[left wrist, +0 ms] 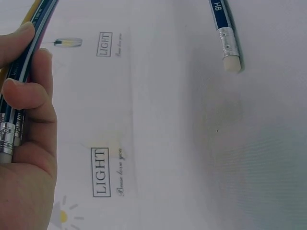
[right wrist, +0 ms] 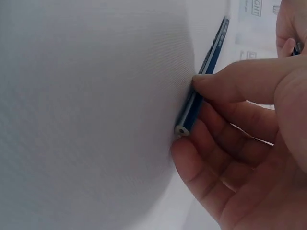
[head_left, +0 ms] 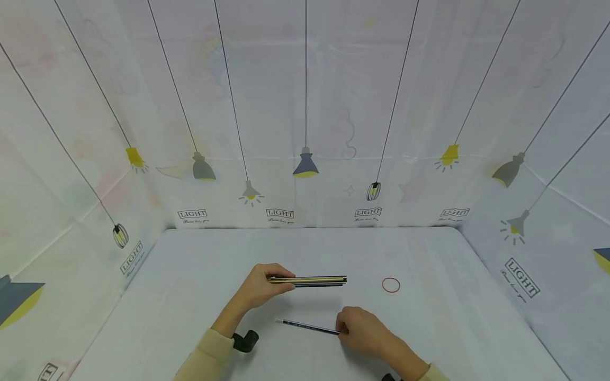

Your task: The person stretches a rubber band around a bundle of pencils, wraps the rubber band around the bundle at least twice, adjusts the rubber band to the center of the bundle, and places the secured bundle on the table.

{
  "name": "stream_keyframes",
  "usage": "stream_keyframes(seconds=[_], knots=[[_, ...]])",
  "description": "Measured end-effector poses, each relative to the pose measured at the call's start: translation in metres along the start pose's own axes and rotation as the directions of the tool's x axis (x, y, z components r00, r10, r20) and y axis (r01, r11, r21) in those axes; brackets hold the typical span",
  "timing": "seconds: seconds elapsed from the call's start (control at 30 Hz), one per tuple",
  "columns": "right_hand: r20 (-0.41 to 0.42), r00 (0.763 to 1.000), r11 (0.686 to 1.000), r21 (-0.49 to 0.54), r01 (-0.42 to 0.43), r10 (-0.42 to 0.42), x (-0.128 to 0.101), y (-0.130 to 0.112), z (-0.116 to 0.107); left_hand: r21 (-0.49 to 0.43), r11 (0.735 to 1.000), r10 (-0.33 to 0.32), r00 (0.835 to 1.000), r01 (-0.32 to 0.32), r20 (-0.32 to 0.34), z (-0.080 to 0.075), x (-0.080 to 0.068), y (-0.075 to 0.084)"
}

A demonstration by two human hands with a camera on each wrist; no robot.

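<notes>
My left hand [head_left: 259,286] grips a small bundle of pencils [head_left: 319,281], held roughly level above the white table. In the left wrist view, the bundle's dark blue and yellow barrels [left wrist: 24,57] run past the thumb, with white eraser ends [left wrist: 5,157] near the palm. Nearer me, my right hand [head_left: 364,330] pinches the unsharpened end of a single dark blue pencil [head_left: 310,326]. Its white eraser [left wrist: 232,63] points left, toward the space below the left hand. In the right wrist view, the thumb [right wrist: 206,85] lies on the barrel and curled fingers sit beneath it.
On the white table [head_left: 452,317], a thin red ring [head_left: 383,285] lies right of the bundle. A white curtain [head_left: 267,106] printed with lamps surrounds the table at the back and sides. Black wrist devices [head_left: 245,341] are strapped near both sleeves.
</notes>
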State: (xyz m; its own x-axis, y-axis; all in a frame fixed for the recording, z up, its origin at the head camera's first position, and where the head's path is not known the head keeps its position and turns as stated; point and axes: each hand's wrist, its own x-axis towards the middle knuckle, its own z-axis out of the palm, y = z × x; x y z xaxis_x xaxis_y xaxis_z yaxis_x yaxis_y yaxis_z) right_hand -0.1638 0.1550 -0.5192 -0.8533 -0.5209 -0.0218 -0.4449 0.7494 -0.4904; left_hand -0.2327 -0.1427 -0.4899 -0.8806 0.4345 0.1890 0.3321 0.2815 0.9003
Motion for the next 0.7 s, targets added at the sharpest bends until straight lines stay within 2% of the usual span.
stream_keyframes(seconds=[0.33, 0.53, 0.7], knots=[[-0.071, 0.997, 0.999, 0.04, 0.026, -0.023, -0.004, 0.003, -0.012, 0.008, 1.0, -0.004, 1.0, 0.004, -0.001, 0.0, 0.0, -0.001], [-0.097, 0.994, 0.995, 0.073, 0.062, -0.055, -0.008, 0.004, -0.03, 0.006, 1.0, -0.007, 1.0, 0.007, -0.004, -0.002, -0.001, -0.002], [-0.168, 0.98, 0.988, 0.084, 0.126, -0.11, -0.013, 0.0, -0.046, -0.003, 1.0, -0.007, 1.0, 0.007, -0.003, -0.003, -0.001, -0.003]])
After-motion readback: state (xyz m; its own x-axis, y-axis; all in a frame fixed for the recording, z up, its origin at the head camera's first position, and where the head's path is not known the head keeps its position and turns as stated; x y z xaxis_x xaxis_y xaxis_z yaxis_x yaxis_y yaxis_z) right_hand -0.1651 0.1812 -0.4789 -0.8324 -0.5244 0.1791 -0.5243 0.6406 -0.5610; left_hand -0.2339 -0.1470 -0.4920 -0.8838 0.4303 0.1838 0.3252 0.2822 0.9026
